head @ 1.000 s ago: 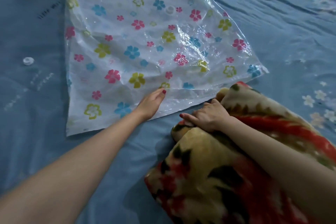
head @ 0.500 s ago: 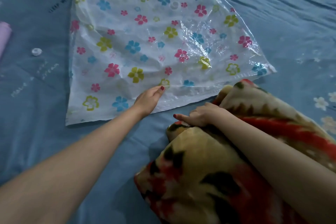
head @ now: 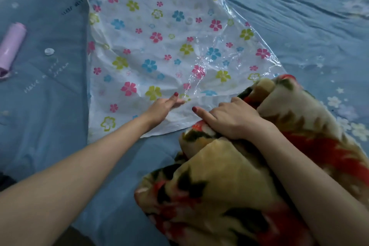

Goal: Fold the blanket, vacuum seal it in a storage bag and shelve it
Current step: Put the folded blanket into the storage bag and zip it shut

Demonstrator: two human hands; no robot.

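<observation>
While my left hand [head: 163, 106] lies on the near edge of the storage bag [head: 169, 46], fingers out along the plastic, I cannot tell whether it is pinching a layer of the mouth or only pressing it flat. My right hand [head: 229, 120] sits curled over the leading corner of the folded blanket [head: 229, 175], index finger extended toward the bag, the rest gripping the fleece. The two hands are close, side by side, not touching.

Blanket: bulky folded bundle, red, cream and dark pattern, under my right forearm, lying on the bed [head: 299, 16]. Its long axis runs from lower right up toward the bag's near edge. Its front corner just overlaps or touches that edge; the far right corner of the bag is hidden behind the blanket.

Bag: flat, clear with printed flowers, spread away from me, long axis pointing up-frame, near edge crosswise in front of both hands. A small round valve [head: 188, 20] shows near its middle.

Judgement: the bag opening is straight ahead of the blanket. The right hand is the one to push; the left is nearer the mouth and placed to lift it.

Off to the left on the bed: a lilac cylinder [head: 12, 46], and a small clear cap [head: 49, 51] beside it.
</observation>
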